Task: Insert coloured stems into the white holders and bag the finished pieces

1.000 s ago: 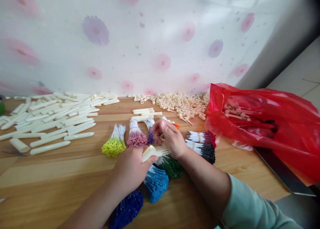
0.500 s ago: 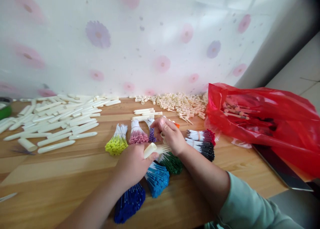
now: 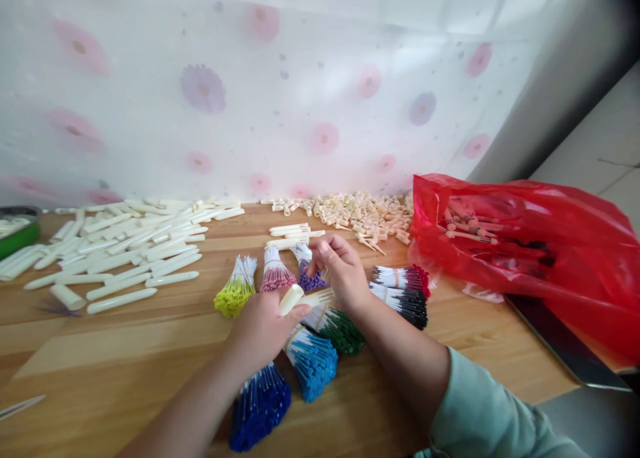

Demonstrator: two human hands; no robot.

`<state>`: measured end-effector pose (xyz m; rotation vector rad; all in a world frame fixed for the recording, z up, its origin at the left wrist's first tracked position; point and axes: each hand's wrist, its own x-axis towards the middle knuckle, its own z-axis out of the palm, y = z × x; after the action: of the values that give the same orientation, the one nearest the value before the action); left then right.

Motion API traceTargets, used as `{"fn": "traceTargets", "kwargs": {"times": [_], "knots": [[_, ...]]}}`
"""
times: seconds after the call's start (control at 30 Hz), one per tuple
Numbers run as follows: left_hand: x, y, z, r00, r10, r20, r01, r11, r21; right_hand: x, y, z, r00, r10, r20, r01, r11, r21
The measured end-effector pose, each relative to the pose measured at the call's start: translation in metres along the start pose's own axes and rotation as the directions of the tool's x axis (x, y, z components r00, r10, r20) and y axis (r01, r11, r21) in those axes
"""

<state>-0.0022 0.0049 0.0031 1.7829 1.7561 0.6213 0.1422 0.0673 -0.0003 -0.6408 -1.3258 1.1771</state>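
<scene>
My left hand [image 3: 260,328] is closed round a cream plastic piece [image 3: 293,299] with a comb-like end that points right. My right hand [image 3: 339,271] is closed in a pinch just above that end, over the purple bundle [image 3: 310,279]; what it pinches is too small to name. Bundles of coloured thin sticks fan out around both hands on the wooden table [image 3: 125,351]: yellow [image 3: 234,291], pink [image 3: 275,275], green [image 3: 343,328], light blue [image 3: 313,361], dark blue [image 3: 260,408], black [image 3: 407,301] and red [image 3: 405,278].
Many cream tubes [image 3: 115,251] lie at the left, beside a green container [image 3: 17,228]. A heap of small cream clips [image 3: 357,211] lies at the back. A red plastic bag [image 3: 525,245] with more parts sits at the right, over a dark flat board [image 3: 565,348].
The view has shifted slightly, so everything sits a little lower and to the right. My right hand has moved a little toward the purple bundle; my left hand keeps the cream piece.
</scene>
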Motion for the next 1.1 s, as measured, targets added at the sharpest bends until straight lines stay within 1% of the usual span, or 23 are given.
{"fn": "traceTargets", "kwargs": {"times": [0.03,0.07,0.1,0.13,0.17,0.2,0.23,0.27,0.33,0.37,0.4,0.47,0.53,0.6,0.63,0.67,0.7,0.8,0.87,0.93,1.0,1.03,1.1], "knots": [[0.001,-0.001,0.0,1.0,-0.019,0.001,0.019,0.994,-0.104,0.001,-0.006,-0.003,0.995,-0.081,-0.061,0.077,0.995,-0.064],[0.002,-0.003,-0.001,0.999,-0.042,0.008,0.043,0.973,-0.228,0.001,-0.012,-0.007,0.981,-0.18,-0.068,0.166,0.97,-0.177],[0.002,-0.004,-0.001,0.997,-0.066,0.031,0.073,0.929,-0.363,0.0,-0.02,-0.013,0.962,-0.274,-0.01,0.256,0.911,-0.322],[0.002,-0.005,-0.001,0.994,-0.085,0.072,0.11,0.863,-0.493,-0.001,-0.028,-0.018,0.936,-0.326,0.135,0.35,0.807,-0.475],[0.002,-0.005,0.0,0.987,-0.094,0.128,0.153,0.784,-0.602,-0.002,-0.035,-0.024,0.901,-0.308,0.305,0.432,0.684,-0.588],[0.002,-0.006,0.0,0.977,-0.091,0.19,0.199,0.704,-0.682,-0.003,-0.042,-0.028,0.863,-0.232,0.45,0.494,0.58,-0.648],[0.001,-0.006,-0.001,0.965,-0.078,0.251,0.242,0.637,-0.732,-0.004,-0.046,-0.032,0.822,-0.139,0.553,0.538,0.508,-0.672],[0.001,-0.006,-0.001,0.951,-0.06,0.302,0.278,0.593,-0.756,-0.004,-0.05,-0.034,0.791,-0.065,0.609,0.561,0.477,-0.677],[-0.001,-0.005,-0.003,0.941,-0.039,0.335,0.293,0.587,-0.754,-0.004,-0.053,-0.034,0.754,0.019,0.657,0.564,0.494,-0.662],[-0.002,-0.004,-0.004,0.951,-0.035,0.306,0.258,0.63,-0.732,-0.004,-0.053,-0.032,0.747,0.041,0.663,0.551,0.521,-0.652],[-0.003,-0.004,-0.005,0.97,-0.027,0.24,0.19,0.702,-0.687,-0.005,-0.053,-0.031,0.752,0.057,0.657,0.525,0.551,-0.649],[-0.004,-0.005,-0.006,0.999,0.03,0.023,-0.015,0.875,-0.484,-0.007,-0.051,-0.028,0.788,0.086,0.609,0.435,0.623,-0.65],[-0.005,-0.007,-0.006,0.967,0.172,-0.188,-0.206,0.962,-0.18,-0.013,-0.048,-0.026,0.845,0.102,0.524,0.32,0.69,-0.65],[-0.005,-0.01,-0.005,0.909,0.307,-0.281,-0.308,0.95,0.042,-0.018,-0.046,-0.024,0.893,0.107,0.436,0.234,0.718,-0.656],[-0.005,-0.011,-0.005,0.893,0.343,-0.292,-0.33,0.939,0.092,-0.02,-0.046,-0.024,0.908,0.109,0.405,0.214,0.71,-0.671],[-0.005,-0.012,-0.005,0.894,0.345,-0.285,-0.328,0.939,0.108,-0.021,-0.047,-0.024,0.917,0.101,0.387,0.215,0.69,-0.691],[-0.004,-0.012,-0.005,0.912,0.317,-0.26,-0.304,0.948,0.09,-0.022,-0.048,-0.024,0.917,0.082,0.391,0.242,0.666,-0.706],[-0.002,-0.011,-0.008,0.972,0.209,-0.108,-0.219,0.972,-0.088,-0.022,-0.056,-0.028,0.859,-0.024,0.511,0.426,0.586,-0.689],[-0.002,-0.008,-0.009,0.98,0.2,-0.01,-0.198,0.966,-0.169,-0.025,-0.058,-0.031,0.828,-0.055,0.558,0.492,0.548,-0.676],[-0.003,-0.006,-0.009,0.979,0.203,-0.011,-0.203,0.974,-0.098,-0.031,-0.055,-0.033,0.872,-0.007,0.489,0.407,0.563,-0.719],[-0.006,-0.005,-0.006,0.963,0.253,-0.088,-0.245,0.965,0.094,-0.038,-0.047,-0.035,0.931,0.087,0.354,0.216,0.652,-0.727],[-0.008,-0.005,-0.004,0.941,0.309,-0.134,-0.279,0.938,0.204,-0.041,-0.042,-0.035,0.945,0.142,0.294,0.107,0.716,-0.69],[-0.01,-0.007,0.0,0.869,0.449,-0.205,-0.345,0.85,0.399,-0.046,-0.033,-0.035,0.941,0.263,0.211,-0.106,0.824,-0.556]]}}
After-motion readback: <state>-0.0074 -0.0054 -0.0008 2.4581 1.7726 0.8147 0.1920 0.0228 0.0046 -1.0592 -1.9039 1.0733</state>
